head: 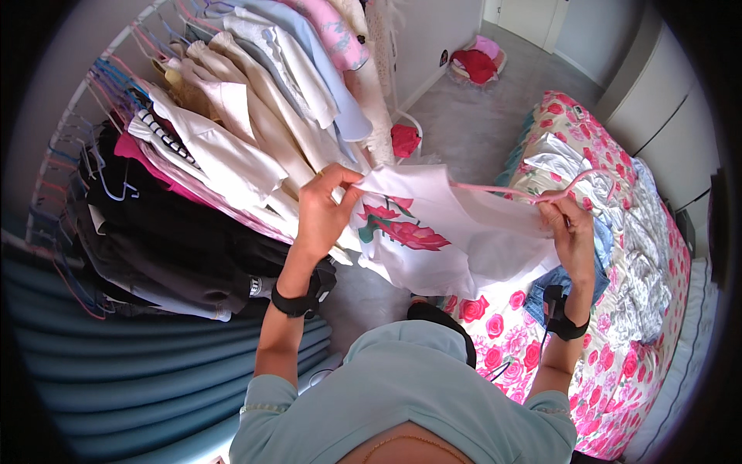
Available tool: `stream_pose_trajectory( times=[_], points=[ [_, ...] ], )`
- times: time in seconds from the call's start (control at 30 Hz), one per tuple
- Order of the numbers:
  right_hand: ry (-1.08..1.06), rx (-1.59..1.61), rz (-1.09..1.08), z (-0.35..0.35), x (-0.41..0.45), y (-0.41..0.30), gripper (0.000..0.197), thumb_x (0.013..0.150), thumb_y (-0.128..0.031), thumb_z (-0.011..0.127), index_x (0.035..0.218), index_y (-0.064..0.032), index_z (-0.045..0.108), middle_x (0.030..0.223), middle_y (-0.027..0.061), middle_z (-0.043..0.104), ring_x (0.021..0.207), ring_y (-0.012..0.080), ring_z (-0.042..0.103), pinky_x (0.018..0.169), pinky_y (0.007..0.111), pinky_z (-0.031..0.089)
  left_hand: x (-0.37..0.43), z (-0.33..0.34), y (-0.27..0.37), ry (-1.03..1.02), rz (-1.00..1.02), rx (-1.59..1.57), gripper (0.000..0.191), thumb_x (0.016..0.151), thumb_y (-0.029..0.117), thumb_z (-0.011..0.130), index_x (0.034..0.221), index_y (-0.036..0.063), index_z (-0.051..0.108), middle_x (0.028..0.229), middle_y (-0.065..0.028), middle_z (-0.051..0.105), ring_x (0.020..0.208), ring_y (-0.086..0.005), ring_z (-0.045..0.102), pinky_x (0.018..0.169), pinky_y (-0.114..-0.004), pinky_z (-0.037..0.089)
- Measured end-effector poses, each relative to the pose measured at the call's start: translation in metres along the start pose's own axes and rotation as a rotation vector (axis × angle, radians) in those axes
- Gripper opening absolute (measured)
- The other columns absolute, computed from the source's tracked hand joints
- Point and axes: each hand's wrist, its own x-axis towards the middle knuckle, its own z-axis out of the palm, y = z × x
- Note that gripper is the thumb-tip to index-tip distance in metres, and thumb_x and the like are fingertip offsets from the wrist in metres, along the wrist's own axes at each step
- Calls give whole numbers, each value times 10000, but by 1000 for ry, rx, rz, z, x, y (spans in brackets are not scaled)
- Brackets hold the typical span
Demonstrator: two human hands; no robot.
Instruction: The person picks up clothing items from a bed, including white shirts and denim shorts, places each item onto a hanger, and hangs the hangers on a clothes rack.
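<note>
A white garment [464, 249] with a printed pink flower is stretched between my two hands. My left hand [327, 203] pinches one corner of it between thumb and fingers. At the other end my right hand [565, 223] grips the cloth's edge together with a pink hanger [522, 192]. The hanger's hook points to the right, and its other end passes by the garment's neckline; how much of it lies inside the cloth is hard to tell.
On the left, a white rack [49, 156] holds many clothes and several bare hangers. Right of me, a bed with a rose-patterned cover [498, 342] carries loose clothes and denim [539, 296]. A blue curtain [174, 371] hangs lower left. Red and pink cloth [478, 64] lies on the far floor.
</note>
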Motion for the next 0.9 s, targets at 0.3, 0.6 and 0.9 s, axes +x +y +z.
stream_pose_trajectory(
  times=[0.3, 0.6, 0.9],
  points=[
    [141, 251, -51, -11, -11, 13, 108, 893, -75, 505, 909, 8, 572, 762, 0, 505, 671, 61, 424, 606, 192, 321, -27, -21, -15, -332, -208, -563, 376, 694, 11, 723, 1004, 53, 515, 908, -8, 515, 827, -101, 499, 742, -245, 420],
    [190, 389, -83, -17, -2, 22, 140, 910, -140, 499, 885, -17, 560, 712, -14, 449, 631, 58, 352, 583, 200, 262, -46, 23, -39, -714, -429, -499, 419, 785, 158, 671, 1170, 69, 533, 1013, -47, 611, 891, -108, 535, 811, -258, 418],
    [51, 304, 44, -33, -13, 23, 127, 858, -61, 555, 951, 13, 600, 726, 0, 553, 640, 65, 457, 609, 196, 371, -7, -26, -37, -187, -304, -499, 106, 725, 6, 691, 813, -18, 637, 732, -3, 600, 661, -45, 514, 589, -195, 414]
  ],
)
